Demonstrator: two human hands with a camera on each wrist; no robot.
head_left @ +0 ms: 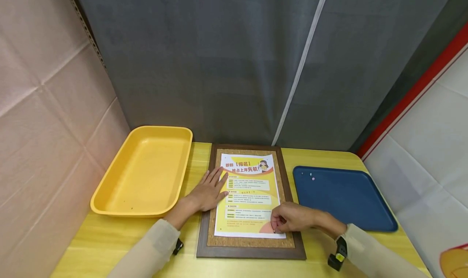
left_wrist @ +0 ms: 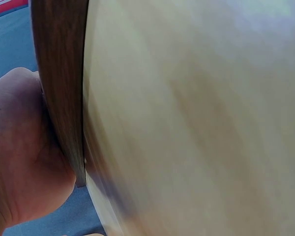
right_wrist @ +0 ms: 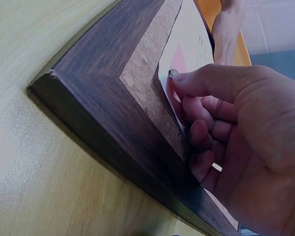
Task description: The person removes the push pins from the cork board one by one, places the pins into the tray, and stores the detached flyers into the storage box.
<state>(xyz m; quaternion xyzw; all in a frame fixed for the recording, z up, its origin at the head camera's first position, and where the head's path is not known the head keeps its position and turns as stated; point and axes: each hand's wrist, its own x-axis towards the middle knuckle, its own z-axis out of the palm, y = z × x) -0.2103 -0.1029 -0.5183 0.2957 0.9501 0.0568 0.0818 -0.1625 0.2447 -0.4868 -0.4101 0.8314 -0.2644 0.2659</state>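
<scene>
A yellow and white printed poster (head_left: 248, 188) lies on a cork board (head_left: 248, 241) with a dark brown wooden frame (head_left: 252, 253). My left hand (head_left: 209, 192) is spread over the poster's left edge and the frame, fingers extended; in the left wrist view, only part of that hand shows beside the frame. At the poster's lower right corner, my right hand (head_left: 294, 217) pinches a small shiny thumbtack (right_wrist: 173, 73) between thumb and forefinger. The tack stands at the paper, and how deep its point sits is hidden. The other right fingers are curled.
A yellow tray (head_left: 146, 211) stands left of the board on the wood-patterned table (head_left: 183, 266). To the right, a blue tray (head_left: 343, 197) holds a few tiny pale pieces (head_left: 312, 177) near its far left corner. A grey curtain (head_left: 219, 67) hangs behind.
</scene>
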